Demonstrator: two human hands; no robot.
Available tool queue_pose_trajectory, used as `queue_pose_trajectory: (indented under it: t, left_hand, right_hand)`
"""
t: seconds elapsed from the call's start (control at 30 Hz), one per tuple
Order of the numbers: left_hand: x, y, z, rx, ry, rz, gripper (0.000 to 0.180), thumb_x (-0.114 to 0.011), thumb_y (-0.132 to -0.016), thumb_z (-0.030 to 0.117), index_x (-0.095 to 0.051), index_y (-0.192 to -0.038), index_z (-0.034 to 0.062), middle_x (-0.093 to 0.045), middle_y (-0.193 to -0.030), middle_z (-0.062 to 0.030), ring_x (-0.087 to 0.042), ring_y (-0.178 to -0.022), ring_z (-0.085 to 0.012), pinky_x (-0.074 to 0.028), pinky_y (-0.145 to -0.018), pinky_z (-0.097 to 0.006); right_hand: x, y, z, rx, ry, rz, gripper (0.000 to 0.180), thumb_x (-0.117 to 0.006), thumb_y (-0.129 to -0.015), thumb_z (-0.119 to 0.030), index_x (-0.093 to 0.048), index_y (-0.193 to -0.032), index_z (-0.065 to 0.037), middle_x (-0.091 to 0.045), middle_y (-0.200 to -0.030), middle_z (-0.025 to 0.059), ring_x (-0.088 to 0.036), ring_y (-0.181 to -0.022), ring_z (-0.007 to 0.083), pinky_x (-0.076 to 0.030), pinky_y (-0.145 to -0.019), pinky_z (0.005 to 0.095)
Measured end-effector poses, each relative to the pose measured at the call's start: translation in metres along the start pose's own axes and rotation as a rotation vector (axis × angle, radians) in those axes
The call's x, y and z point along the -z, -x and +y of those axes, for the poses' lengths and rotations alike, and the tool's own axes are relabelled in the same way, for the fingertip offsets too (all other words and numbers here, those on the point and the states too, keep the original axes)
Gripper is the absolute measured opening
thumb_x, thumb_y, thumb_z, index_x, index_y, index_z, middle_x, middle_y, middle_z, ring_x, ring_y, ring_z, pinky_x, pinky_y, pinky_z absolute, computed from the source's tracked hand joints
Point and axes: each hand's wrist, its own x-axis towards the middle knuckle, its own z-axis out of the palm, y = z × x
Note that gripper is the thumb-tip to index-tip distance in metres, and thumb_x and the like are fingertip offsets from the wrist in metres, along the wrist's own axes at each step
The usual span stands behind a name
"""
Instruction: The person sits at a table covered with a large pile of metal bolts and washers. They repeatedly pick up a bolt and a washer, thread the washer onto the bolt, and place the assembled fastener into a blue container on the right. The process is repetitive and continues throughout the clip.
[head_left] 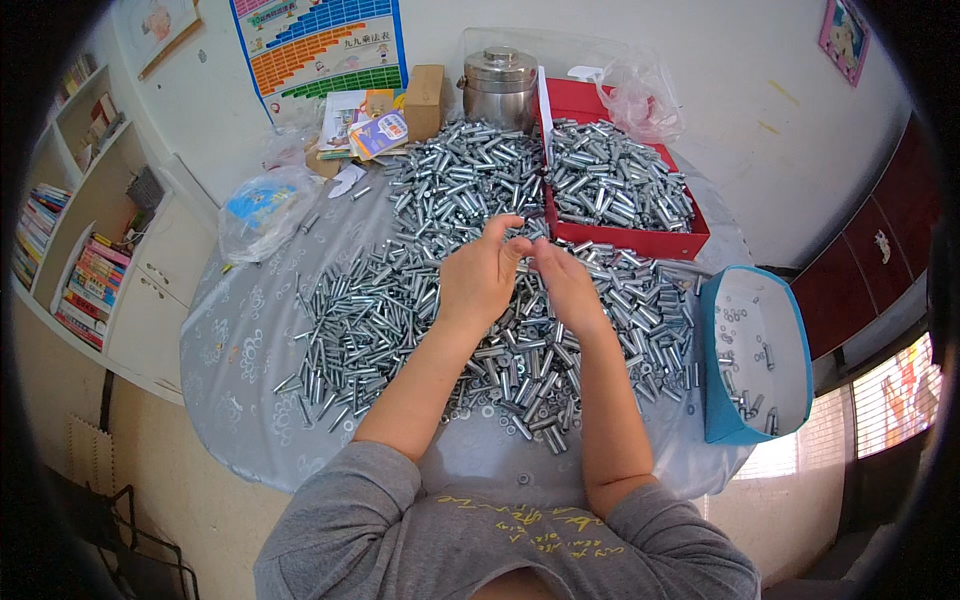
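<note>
In the head view, both forearms are extended from the lower edge over a tabletop [235, 410] covered with a grey patterned cloth, and the 2 hands are brought close together above a large heap of silver metal fasteners [360, 320]. The left hand [478, 283] is turned so that its index finger is bent over above its thumb, with the thumb pointed toward the other hand. The right hand [568, 287] is held just beside it, its fingers directed up and inward, with the fingertips near the left thumb. In each grip the fingers are seen drawn near the thumb, but whether anything is clamped between them cannot be told. The fasteners are spread under and around both hands, and small rings [487, 411] are scattered along the near edge of the heap. More fasteners are held in a red box [630, 240] beyond the right hand. At the right side of the tabletop a blue bin [712, 380] is placed, with a few fasteners and rings seen inside. Behind the heap a lidded steel container [498, 95], a brown carton [425, 103] and some booklets [380, 134] are set near the wall. A plastic bag [268, 212] with blue print is laid at the left side.
</note>
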Motion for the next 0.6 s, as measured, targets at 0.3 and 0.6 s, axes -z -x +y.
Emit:
queue_pose_trajectory:
  t: [0.3, 0.6]
  left_hand:
    - [0.003, -0.001, -0.006, 0.056, -0.093, -0.054, 0.045, -0.039, -0.089, 0.051, -0.052, -0.108, 0.0122, -0.059, -0.060, -0.0116, -0.060, -0.060, -0.0325, -0.043, -0.052, -0.042]
    - [0.014, -0.001, -0.016, 0.288, -0.430, -0.113, 0.071, -0.039, -0.085, 0.060, -0.047, -0.119, -0.0022, -0.053, -0.101, -0.0229, -0.056, -0.092, -0.0372, -0.046, -0.074, -0.045]
  right_hand:
    - [0.021, 0.014, -0.027, 0.002, 0.208, -0.084, 0.024, -0.056, -0.085, -0.022, -0.063, -0.089, 0.001, -0.060, -0.070, 0.0083, -0.055, -0.059, 0.0160, -0.044, -0.057, 0.0299]
    - [0.147, 0.077, -0.044, -0.224, 0.544, 0.181, 0.037, -0.068, -0.074, -0.024, -0.062, -0.105, -0.006, -0.065, -0.086, 0.0131, -0.062, -0.081, 0.0252, -0.046, -0.071, 0.0342]
